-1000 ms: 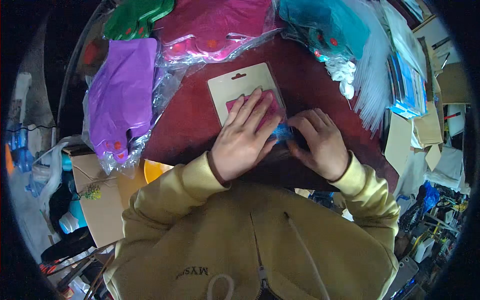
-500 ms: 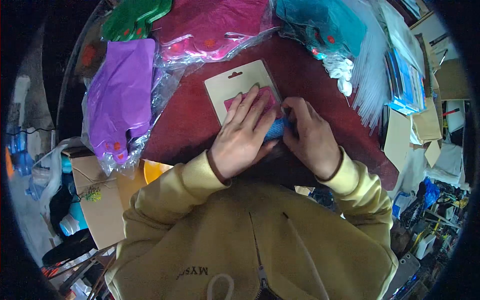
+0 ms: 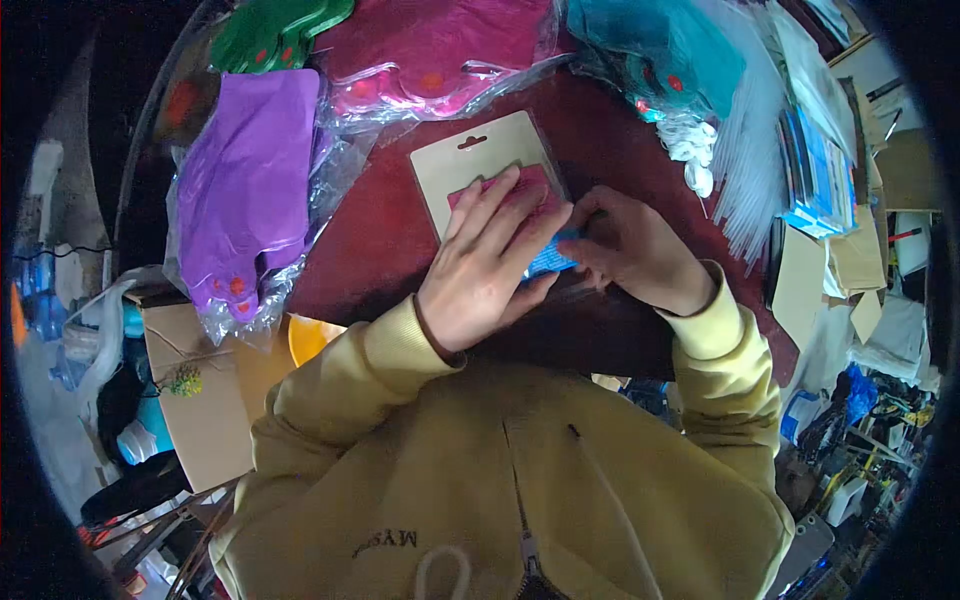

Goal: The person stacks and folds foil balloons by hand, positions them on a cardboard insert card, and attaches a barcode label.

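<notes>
A cream card with a hang slot near its top lies tilted on the dark red table. On the card's lower part rests a bright pink textured piece, mostly covered by my left hand. That hand lies with its fingers stretched out over the pink piece and a blue textured piece. The blue piece shows between my left thumb and forefinger. My right hand is at the blue piece's right end, with fingers bent and pinched together. What sits between those fingertips is hidden.
Bagged purple, magenta and teal flat pieces lie along the far and left edges, beside green ones. White string, clear thin strips and blue-white packets are on the right. A cardboard box stands lower left.
My right hand has shifted right and its fingers have closed into a pinch at the blue piece's edge. My left hand stays over the card. The whole view has shifted slightly.
</notes>
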A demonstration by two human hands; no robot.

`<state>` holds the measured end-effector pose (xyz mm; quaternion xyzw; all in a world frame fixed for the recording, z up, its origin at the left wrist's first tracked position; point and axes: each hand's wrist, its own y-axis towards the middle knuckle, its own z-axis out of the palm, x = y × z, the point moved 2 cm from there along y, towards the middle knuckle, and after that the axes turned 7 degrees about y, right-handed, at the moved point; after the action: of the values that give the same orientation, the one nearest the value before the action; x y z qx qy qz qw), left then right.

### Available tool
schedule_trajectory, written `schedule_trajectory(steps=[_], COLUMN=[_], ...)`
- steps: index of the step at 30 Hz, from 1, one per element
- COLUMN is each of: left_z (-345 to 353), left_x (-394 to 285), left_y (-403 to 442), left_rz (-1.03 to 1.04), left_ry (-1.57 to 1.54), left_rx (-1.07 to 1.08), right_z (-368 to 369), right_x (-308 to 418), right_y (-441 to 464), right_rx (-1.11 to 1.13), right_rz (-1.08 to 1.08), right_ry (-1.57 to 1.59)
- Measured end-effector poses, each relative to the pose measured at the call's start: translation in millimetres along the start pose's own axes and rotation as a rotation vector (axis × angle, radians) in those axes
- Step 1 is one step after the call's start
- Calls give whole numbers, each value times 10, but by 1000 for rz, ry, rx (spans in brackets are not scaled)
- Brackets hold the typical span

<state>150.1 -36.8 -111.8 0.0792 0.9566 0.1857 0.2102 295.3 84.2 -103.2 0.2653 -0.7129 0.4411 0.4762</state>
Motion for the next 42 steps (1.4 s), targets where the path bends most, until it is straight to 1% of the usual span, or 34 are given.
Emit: schedule_trajectory(steps=[1,2,3,4,5,6,7,9,10,14,16,20,22,24,27,29,31,33,35,37,39,41,42], left_z=[-15,-32,-48,-86,-123,-119,-106,-42,-10,-7,14,3,10,-6,8,16,38,29,-9,-17,-12,22,24], left_x=[1,-2,-17,-52,-83,-138,-177,-231,-227,-293,-295,-306,-312,-310,-314,-291,-253,-224,-199,-208,-217,-239,-240], left_y=[6,12,14,9,-2,22,28,20,48,53,35,-10,6,9,-17,-17,-50,-70,-62,-20,-4,-7,-10], left_rz=[-12,-20,-18,20,56,68,63,-36,-57,-134,-80,-77,-67,-64,-24,-20,-21,-21,-78,-96,-116,-130,-131], left_ry=[-1,-1,-3,1,4,-58,-58,-52,-54,17,70,134,101,62,97,25,-31,-90,-197,-214,-229,-208,-208], left_rx=[-29,-60,-57,-130,-201,-239,-235,-91,-135,-83,-114,-53,-172,-173,-184,-173,-176,-177,-156,-157,-157,-68,-68], right_z=[15,26,42,55,72,93,110,119,127,154,159,155,127,133,146,150,153,149,137,127,130,129,130], right_x=[-7,-27,-51,-64,-63,-49,-41,-63,-75,-87,-120,-75,-82,-63,-83,-64,-27,-32,-49,-55,-62,-62,-58], right_y=[-1,8,29,42,42,42,42,56,66,67,77,77,84,78,73,79,71,76,72,76,83,79,76], right_rx=[40,40,63,86,86,69,53,52,45,32,5,50,29,27,22,22,6,11,16,30,34,37,36], right_rz=[37,39,52,64,67,35,4,-2,-15,0,-39,-3,19,19,9,-8,46,57,69,8,15,23,20], right_ry=[104,108,244,379,381,380,378,347,313,291,314,349,278,285,299,303,290,295,300,295,298,300,295])
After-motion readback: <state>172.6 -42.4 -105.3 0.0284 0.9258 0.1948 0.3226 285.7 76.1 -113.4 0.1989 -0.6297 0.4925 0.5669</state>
